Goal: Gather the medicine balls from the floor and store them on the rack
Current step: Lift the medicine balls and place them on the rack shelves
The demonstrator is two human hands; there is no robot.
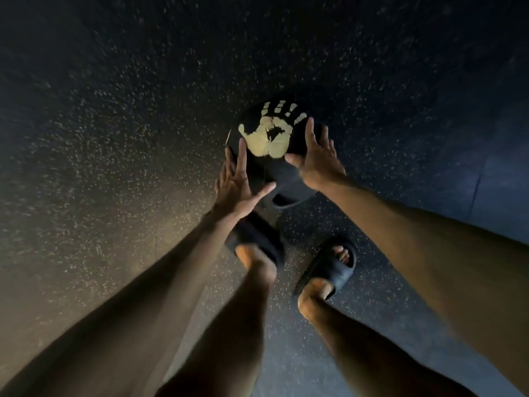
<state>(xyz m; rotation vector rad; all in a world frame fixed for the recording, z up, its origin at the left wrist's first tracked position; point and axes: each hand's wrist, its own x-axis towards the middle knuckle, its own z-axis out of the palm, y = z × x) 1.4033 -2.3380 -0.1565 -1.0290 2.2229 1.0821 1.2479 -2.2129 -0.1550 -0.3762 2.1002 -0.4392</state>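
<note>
- Head view, looking steeply down: one black medicine ball [276,167] sits on the speckled rubber floor [114,138], roughly centre frame. It bears a pale yellow handprint mark [264,136] on its upper face.
- Location of ball: on the floor, just ahead of the person's feet. No rack is in view, so storage has not been reached for this ball.
- Left hand [239,186]: fingers straight and spread, thumb swung wide, palm turned inward against the ball's left flank. It holds nothing.
- Right hand [317,160]: likewise splayed and unclenched, palm facing the ball's right flank, index finger [310,130] lying over the upper right curve.
- Contact: fingertips overlap the ball's outline on both sides, but firm contact cannot be confirmed; motion blur and dim light obscure it.
- Reason for posture, as judged: the two palms oppose each other across the ball's widest part, which suits a squeeze-and-lift on a heavy, smooth sphere with no handle.
- Footing: dark left slide [254,242] stands close behind the ball, dark right slide [329,267] is set a little further back and apart. The staggered stance probably braces the bend.
- Stage: pick-up about to begin; lift not yet made.
- Risk noted: open-toed slides beneath a weighted ball; a slip from an unsettled grip would land near the toes.
</note>
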